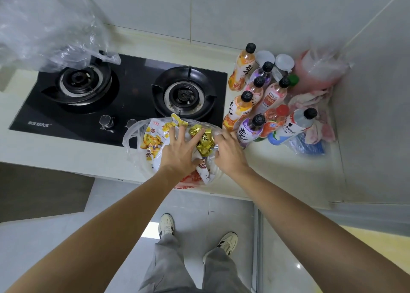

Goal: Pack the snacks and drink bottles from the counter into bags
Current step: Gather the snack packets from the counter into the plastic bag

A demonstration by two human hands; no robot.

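Left hand (179,153) lies fingers spread and straight on the snack packets, gripping nothing; right hand (230,153) has fingers curled into the bag's right side, can't tell what they hold. One clear bag (133,135) at the counter's (277,170) front edge, mouth up. Inside: one yellow packet (153,140), one gold packet (205,144), long axis roughly front-to-back, one red-white packet (203,167). About nine drink bottles (250,130) upright toward the counter's right corner, caps up. Two-burner stove (124,95) behind the bag. Another clear bag (44,28) back-left.
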